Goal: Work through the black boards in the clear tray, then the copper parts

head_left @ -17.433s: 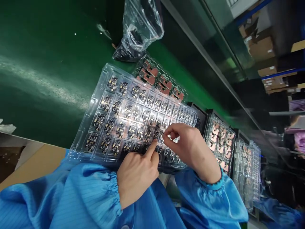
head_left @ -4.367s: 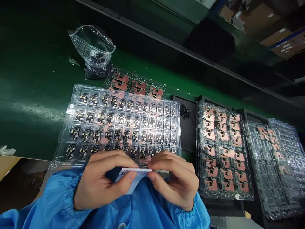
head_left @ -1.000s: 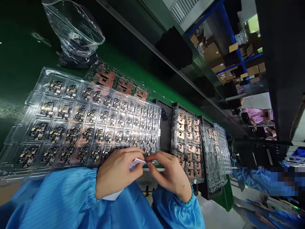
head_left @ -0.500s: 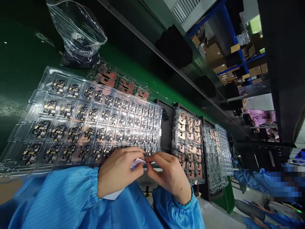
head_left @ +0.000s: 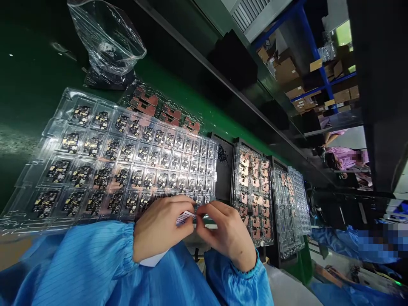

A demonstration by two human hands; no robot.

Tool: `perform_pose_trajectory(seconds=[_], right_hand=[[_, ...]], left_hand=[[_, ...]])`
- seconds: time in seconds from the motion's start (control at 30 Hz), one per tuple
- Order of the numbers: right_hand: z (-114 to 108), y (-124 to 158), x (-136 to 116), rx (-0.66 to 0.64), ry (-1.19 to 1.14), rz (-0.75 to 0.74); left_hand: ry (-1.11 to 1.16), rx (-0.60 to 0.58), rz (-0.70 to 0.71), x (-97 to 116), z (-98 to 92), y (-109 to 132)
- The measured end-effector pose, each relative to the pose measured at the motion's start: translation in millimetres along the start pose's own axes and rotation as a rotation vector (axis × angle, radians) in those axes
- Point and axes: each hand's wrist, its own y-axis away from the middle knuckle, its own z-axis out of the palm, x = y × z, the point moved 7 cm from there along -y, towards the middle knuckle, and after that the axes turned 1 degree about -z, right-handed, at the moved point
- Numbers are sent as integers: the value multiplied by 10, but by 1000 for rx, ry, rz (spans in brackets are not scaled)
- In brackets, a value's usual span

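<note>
My left hand is closed round a white sheet of small stickers, whose lower end pokes out below the wrist. My right hand pinches at the sheet's top edge with thumb and forefinger; whatever it holds there is too small to see. Both hands sit at the near edge of a large clear blister tray whose pockets hold small black circuit boards. Blue sleeves cover both arms.
A clear plastic bag stands at the back left on the green belt. Trays of copper-coloured parts and clear trays lie to the right. A black tray sits between. Another person in blue is at far right.
The view has shifted slightly. Both hands stay together on the sticker sheet, the right fingers working at its edge.
</note>
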Motion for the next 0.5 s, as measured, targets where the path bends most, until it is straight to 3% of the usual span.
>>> perform_pose_trajectory(seconds=[0.37,0.5], right_hand=[[34,9,-7,18,42,-26],[-64,28,34,37,3,-11]], left_hand=[[-14,-4,-3,-1,-6,9],[-51,-10,-21,-19,4,25]])
